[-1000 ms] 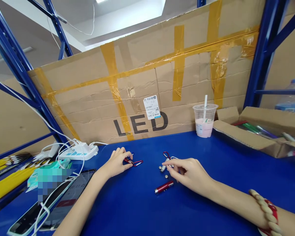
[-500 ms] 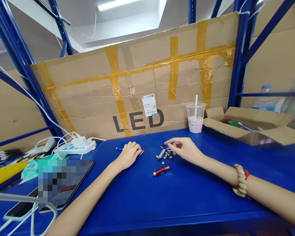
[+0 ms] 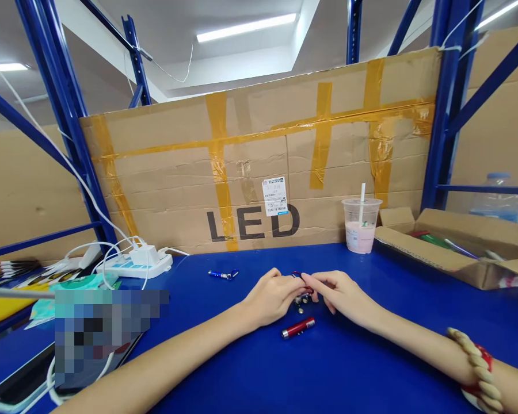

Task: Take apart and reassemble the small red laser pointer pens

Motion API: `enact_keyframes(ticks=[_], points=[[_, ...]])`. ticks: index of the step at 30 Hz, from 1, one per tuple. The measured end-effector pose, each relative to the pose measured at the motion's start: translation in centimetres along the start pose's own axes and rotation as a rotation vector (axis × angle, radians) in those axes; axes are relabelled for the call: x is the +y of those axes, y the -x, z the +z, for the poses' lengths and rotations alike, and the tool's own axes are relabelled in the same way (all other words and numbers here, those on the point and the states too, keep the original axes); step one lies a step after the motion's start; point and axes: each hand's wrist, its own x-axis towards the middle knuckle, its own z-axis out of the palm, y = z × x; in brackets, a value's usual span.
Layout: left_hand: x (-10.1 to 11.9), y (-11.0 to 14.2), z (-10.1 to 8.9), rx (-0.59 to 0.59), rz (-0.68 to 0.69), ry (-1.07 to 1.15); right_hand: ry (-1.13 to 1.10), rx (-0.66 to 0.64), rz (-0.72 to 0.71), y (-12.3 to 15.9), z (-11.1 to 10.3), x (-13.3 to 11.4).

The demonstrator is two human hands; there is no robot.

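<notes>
My left hand (image 3: 274, 296) and my right hand (image 3: 341, 290) meet over the middle of the blue table. Fingers of both are closed around a small red item (image 3: 309, 290), mostly hidden by them, so its kind is unclear. Beneath the fingertips lie several silver button cells (image 3: 304, 299), partly covered. Just in front of the hands rests a red mini flashlight (image 3: 298, 328) with a silver end. To the left, apart from my hands, is a blue mini flashlight (image 3: 219, 275) with a blue clip on its end.
A plastic cup (image 3: 361, 225) with pink drink and a straw stands behind my right hand. Right of it is an open cardboard box (image 3: 449, 267) with pens. At left are a white power strip (image 3: 133, 266), cables and a tablet (image 3: 132, 345). Taped cardboard (image 3: 176, 201) walls the back.
My left hand has moved right, away from the blue flashlight, and the red clip by it has gone from that spot. Both hands now meet over the button cells. The camera view has shifted.
</notes>
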Motion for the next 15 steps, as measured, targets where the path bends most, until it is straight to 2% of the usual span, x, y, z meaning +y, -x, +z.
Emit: enact_keyframes(ticks=[3, 6, 8, 11, 15], points=[[-0.4, -1.2, 0.6, 0.007, 0.058, 0.0, 0.012, 0.003, -0.016, -0.2, -0.2, 0.3], [-0.9, -1.6, 1.2, 0.059, -0.012, 0.023, 0.016, -0.026, -0.023, -0.2, -0.2, 0.3], [-1.1, -1.6, 1.5, 0.03, -0.069, 0.07, 0.082, -0.053, -0.06, -0.2, -0.3, 0.1], [-1.2, -1.5, 1.4, -0.046, -0.056, 0.101, 0.181, -0.048, -0.129, -0.1, -0.5, -0.3], [-0.8, -1.4, 1.3, -0.055, -0.052, 0.012, 0.151, -0.024, -0.126, -0.1, -1.1, -0.3]])
